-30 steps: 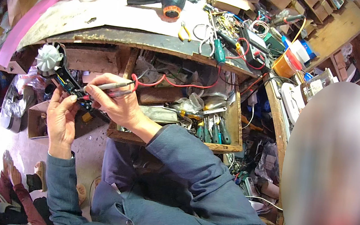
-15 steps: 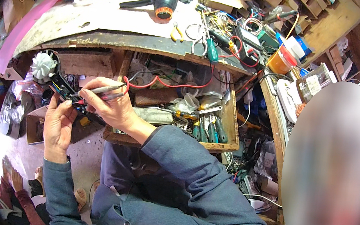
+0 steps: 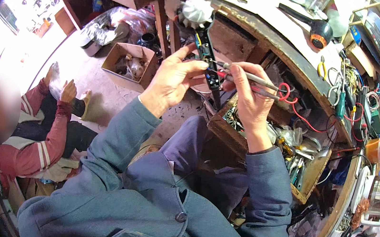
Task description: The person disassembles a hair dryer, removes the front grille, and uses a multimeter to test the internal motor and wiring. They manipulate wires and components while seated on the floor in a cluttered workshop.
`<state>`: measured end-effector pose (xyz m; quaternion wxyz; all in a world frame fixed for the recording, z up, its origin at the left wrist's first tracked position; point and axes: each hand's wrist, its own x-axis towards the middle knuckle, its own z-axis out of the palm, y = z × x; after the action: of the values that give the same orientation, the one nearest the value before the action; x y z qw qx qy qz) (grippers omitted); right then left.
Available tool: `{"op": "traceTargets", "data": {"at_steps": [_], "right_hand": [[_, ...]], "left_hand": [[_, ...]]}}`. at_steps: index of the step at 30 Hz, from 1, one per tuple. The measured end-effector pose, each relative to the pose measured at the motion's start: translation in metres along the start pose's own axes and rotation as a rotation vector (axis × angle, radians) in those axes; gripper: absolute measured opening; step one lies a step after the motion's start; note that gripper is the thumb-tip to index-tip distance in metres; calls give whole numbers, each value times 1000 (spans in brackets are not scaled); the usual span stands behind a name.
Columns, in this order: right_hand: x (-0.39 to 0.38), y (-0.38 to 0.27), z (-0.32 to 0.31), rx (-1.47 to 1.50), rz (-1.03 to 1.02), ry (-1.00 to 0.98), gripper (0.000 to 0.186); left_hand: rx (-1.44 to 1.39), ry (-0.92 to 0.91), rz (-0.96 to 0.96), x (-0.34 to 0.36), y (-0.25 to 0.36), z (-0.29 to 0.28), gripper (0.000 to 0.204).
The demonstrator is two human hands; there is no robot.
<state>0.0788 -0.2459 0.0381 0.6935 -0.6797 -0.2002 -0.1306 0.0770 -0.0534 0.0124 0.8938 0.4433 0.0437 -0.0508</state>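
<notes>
My left hand (image 3: 167,81) grips an opened black handle (image 3: 204,48) between thumb and fingers. It has a circuit board and coloured wires inside. At its upper end sits a white finned fan wheel (image 3: 196,13). Pinched together in my right hand (image 3: 254,98) are two test probes (image 3: 259,81), whose tips meet the open handle near my left thumb; exact contact is too small to tell. From the probes a red lead (image 3: 303,118) runs right toward the workbench.
A pulled-out drawer (image 3: 229,132) of screwdrivers and parts lies below the bench (image 3: 276,48). On the bench are a black-and-orange hair-dryer-like tool (image 3: 320,32), pliers (image 3: 322,68) and a green screwdriver (image 3: 340,105). An open cardboard box (image 3: 130,65) stands on the floor. Another person (image 3: 43,142) sits at left.
The view has swung left, bringing the seated person into sight. Both hands still hold the handle and the probes, with the probe tips still at the open handle.
</notes>
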Motion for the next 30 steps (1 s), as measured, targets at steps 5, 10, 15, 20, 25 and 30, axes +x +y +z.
{"op": "traceTargets", "data": {"at_steps": [5,10,15,20,25,30], "right_hand": [[2,2,-2,38,8,26,11],[4,-2,-5,150,29,76,11],[5,-1,-6,167,3,41,11],[4,4,-6,77,-30,5,10],[4,1,-6,97,-22,45,10],[3,0,-7,89,-45,44,10]], "left_hand": [[-19,-25,31,2,0,8,53],[-43,-53,37,5,-2,11,56],[-21,-44,45,7,-5,7,55],[-39,-41,38,7,-4,4,53],[-51,-58,39,6,-3,5,53],[-36,-72,53,7,-4,4,55]]}}
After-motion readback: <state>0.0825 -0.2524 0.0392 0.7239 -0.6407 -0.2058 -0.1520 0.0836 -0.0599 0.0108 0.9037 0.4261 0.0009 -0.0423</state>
